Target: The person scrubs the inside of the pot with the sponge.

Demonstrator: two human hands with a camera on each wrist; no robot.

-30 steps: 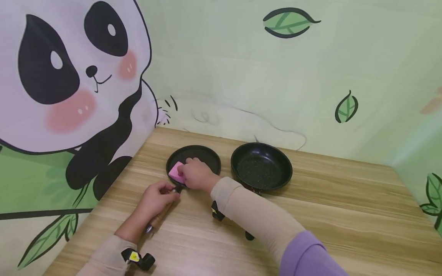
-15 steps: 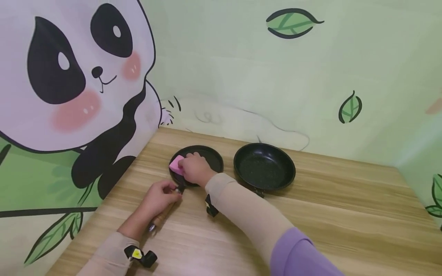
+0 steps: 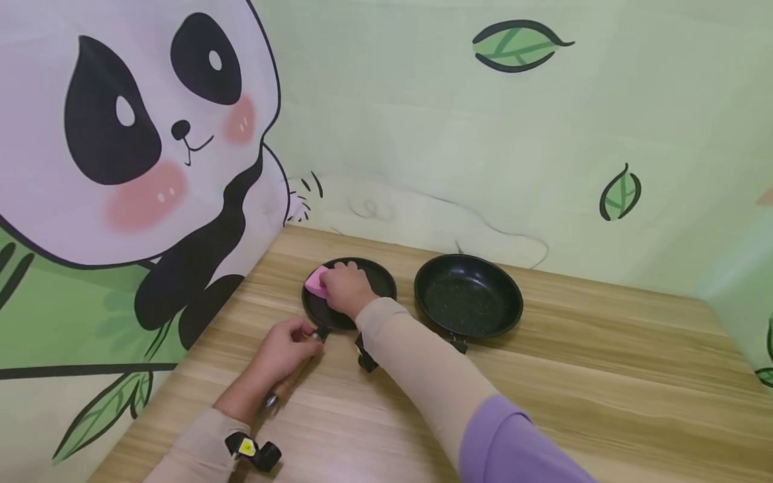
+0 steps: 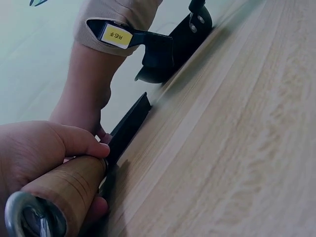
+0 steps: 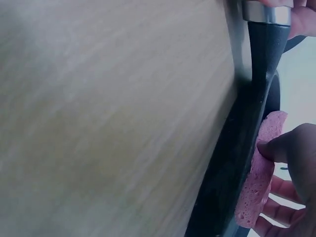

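Nearest, at the lower edge of the head view, there was the left beige sleeve (image 3: 193,439), with a small black device (image 3: 264,457) at its cuff. At three o'clock from it there was a purple sleeve (image 3: 513,443), out of which the right beige sleeve (image 3: 423,369) reached forward.

A little farther, the left hand (image 3: 284,352) had a narrow grip: its thumb and fingers pinched the wooden handle (image 3: 291,382) close to the end which joined the small pan (image 3: 382,285). A metal loop (image 4: 15,212) finished the other end. This handle left the pan at its seven o'clock.

The right hand (image 3: 349,288) was over the pan, and its grip was also narrow. It held a pink sponge (image 3: 315,282), with the thumb on one face and the fingers on the opposite side. The sponge was inside the pan, at about ten o'clock, close to the rim.

At three o'clock from this pan, near but not touching, stood a bigger dark pan (image 3: 468,295), speckled inside. Both were on a table (image 3: 604,376) with wood grain.

Farthest was the pale green wall (image 3: 410,121). From the small pan, a drawn panda (image 3: 181,129) was at ten o'clock, a green leaf (image 3: 522,47) at one o'clock, and a smaller leaf (image 3: 621,194) at two o'clock.
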